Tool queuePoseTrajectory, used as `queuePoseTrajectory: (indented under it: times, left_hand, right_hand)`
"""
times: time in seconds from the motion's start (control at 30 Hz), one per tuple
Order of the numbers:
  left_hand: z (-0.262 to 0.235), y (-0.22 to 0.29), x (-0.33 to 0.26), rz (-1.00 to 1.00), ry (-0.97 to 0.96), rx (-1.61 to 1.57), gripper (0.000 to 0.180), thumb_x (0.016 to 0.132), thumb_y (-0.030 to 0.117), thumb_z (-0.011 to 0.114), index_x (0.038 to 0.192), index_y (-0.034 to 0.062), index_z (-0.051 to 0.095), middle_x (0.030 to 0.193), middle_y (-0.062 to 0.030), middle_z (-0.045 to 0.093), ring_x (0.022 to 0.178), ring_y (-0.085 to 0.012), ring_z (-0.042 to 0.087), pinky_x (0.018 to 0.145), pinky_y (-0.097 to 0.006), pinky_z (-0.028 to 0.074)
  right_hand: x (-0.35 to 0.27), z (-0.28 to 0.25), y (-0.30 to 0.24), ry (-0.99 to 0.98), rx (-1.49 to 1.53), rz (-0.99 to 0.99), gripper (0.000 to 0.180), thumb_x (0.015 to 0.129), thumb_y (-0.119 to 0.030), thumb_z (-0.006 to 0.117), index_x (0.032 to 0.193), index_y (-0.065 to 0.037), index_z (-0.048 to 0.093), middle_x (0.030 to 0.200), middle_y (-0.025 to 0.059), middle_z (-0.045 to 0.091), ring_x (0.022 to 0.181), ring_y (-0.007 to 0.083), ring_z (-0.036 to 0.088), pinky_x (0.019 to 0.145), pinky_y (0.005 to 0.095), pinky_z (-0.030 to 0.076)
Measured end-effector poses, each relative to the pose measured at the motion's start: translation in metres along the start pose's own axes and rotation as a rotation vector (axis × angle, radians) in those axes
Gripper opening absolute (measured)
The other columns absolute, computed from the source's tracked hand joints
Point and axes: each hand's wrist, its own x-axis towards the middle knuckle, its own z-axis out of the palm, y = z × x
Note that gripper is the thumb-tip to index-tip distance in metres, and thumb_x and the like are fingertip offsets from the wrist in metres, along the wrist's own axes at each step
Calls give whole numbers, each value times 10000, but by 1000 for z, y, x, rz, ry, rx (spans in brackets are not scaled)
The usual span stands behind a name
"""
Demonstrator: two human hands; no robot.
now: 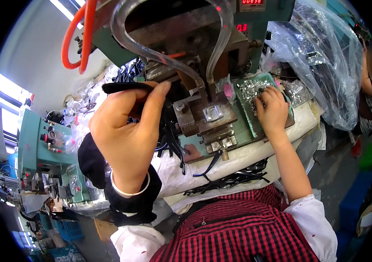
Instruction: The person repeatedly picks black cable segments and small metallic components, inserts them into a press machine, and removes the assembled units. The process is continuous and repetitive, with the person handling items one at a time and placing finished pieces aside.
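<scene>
The left hand (pixel 127 129), raised left of the steel die block (pixel 229 115), grips a black strip-like piece (pixel 122 87) between thumb and fingers. The right hand (pixel 274 111) is right of the die block, over a green tray (pixel 248 118), its curled fingertips at small silvery metal pieces (pixel 251 89); whether it grips any cannot be told. A bright metal plate (pixel 212 113) sits on top of the die block. Clear tubes (pixel 170 61) descend just behind it. Black strips (pixel 227 180) lie in a pile on the die block's near side.
</scene>
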Motion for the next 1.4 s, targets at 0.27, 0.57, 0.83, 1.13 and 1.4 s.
queuePoseTrajectory:
  times: [0.27, 0.57, 0.83, 1.13, 1.4]
  left_hand:
    - [11, -8, -26, 137, 62, -122, 109, 783, -25, 811, 802, -37, 704, 751, -68, 719, 604, -90, 605, 576, -214, 463]
    - [10, -19, -62, -69, 85, -426, 67, 908, -87, 608, 967, -84, 638, 924, -180, 704, 824, -196, 663, 777, -276, 513]
    - [-10, 15, -46, 39, 103, -352, 56, 866, -52, 655, 903, -72, 618, 864, -220, 674, 774, -249, 663, 777, -343, 550]
    - [16, -16, -20, -19, 146, -292, 59, 842, -83, 711, 882, -58, 674, 824, -93, 677, 730, -149, 615, 691, -244, 464]
    - [-3, 8, -49, 34, 131, -523, 49, 895, -62, 638, 939, -78, 625, 908, -169, 687, 797, -188, 645, 751, -278, 507]
  right_hand:
    - [-3, -14, 12, 131, 16, -19, 99, 759, -101, 722, 711, -48, 655, 772, 85, 684, 794, 284, 664, 694, 386, 521]
    - [24, -15, -50, -79, 823, 370, 113, 830, -90, 612, 811, 12, 657, 745, 105, 654, 739, 204, 630, 723, 318, 490]
    - [6, -15, -29, 108, 740, 656, 82, 866, -47, 667, 903, 12, 712, 741, 10, 684, 689, 83, 594, 657, 243, 478]
    - [5, -62, -52, -12, 825, 376, 113, 842, -8, 727, 954, -7, 746, 886, 73, 721, 849, 163, 656, 791, 297, 507]
    - [31, -38, -121, -48, 975, 190, 303, 813, 5, 712, 1107, -9, 642, 921, 102, 686, 877, 233, 659, 799, 332, 510]
